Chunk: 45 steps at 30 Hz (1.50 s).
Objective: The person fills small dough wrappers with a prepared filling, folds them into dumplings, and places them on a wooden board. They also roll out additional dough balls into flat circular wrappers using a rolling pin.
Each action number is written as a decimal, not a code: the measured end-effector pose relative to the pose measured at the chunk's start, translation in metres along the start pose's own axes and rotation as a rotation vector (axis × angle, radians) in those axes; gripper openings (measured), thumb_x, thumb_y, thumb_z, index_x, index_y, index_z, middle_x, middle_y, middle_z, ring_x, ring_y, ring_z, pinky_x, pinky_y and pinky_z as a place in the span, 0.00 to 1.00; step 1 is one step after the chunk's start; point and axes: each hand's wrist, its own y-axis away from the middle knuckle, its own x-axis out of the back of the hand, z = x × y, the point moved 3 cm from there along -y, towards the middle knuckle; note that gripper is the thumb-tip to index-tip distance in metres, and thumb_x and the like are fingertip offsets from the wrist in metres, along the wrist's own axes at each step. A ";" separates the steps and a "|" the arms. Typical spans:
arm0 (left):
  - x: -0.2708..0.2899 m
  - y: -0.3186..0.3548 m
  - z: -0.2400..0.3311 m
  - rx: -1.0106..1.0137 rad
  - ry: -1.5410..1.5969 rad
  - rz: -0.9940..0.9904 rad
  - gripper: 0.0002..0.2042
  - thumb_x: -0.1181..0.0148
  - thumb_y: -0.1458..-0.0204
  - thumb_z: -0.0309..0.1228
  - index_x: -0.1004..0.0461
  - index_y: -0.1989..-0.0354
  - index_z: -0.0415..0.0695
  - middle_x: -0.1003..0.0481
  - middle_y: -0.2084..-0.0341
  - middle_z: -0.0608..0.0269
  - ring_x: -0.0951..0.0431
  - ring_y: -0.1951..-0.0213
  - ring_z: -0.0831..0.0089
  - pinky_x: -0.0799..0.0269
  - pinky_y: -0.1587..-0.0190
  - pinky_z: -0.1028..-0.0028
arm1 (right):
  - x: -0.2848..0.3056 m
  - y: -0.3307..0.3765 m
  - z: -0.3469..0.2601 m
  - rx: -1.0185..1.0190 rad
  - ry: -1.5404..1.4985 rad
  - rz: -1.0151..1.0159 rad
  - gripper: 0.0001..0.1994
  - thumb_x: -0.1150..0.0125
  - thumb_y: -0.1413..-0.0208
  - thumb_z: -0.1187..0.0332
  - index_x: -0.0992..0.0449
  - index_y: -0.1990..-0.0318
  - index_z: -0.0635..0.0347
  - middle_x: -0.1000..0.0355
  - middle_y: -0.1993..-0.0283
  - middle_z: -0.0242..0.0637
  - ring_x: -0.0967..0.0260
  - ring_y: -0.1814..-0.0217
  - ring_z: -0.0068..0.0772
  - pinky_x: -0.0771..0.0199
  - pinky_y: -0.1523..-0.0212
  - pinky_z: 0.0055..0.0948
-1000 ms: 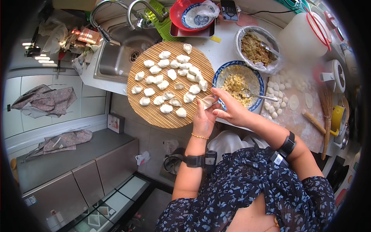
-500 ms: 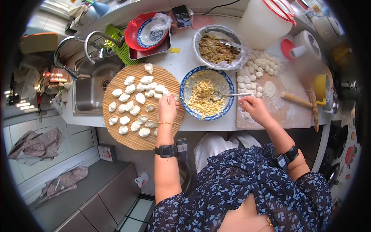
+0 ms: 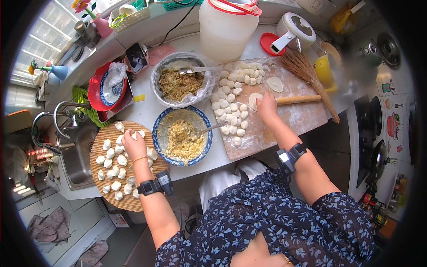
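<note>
The person stands at a white tabletop point(image 3: 147, 109) with both arms stretched out over it. The left hand point(image 3: 133, 144) rests palm down on a round bamboo tray point(image 3: 129, 200) that sits partly over the sink point(image 3: 75, 155), its fingers curled loosely over a folded dumpling point(image 3: 138, 133) among the rows of others on the tray; whether it is actually gripping that dumpling I cannot tell. The right hand point(image 3: 267, 107) reaches to a floured wooden board point(image 3: 293, 120), fingers bent down onto a flat round wrapper point(image 3: 254, 100) lying just beside a rolling pin point(image 3: 298, 99), touching it at its edge. Small dough pieces point(image 3: 231, 107) cover the board's left half. Between the two hands stands a blue-rimmed bowl of yellowish filling point(image 3: 182, 138) with a utensil in it, and behind it a foil-lined bowl of darker filling point(image 3: 180, 82).
</note>
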 end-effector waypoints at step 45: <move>-0.011 0.183 -0.012 0.854 1.439 -0.016 0.15 0.59 0.38 0.30 0.34 0.50 0.32 0.26 0.56 0.52 0.24 0.54 0.62 0.27 0.51 0.64 | -0.008 0.152 -0.210 0.937 -0.882 -0.445 0.07 0.43 0.45 0.74 0.23 0.60 0.64 0.25 0.64 0.41 0.26 0.63 0.37 0.26 0.63 0.30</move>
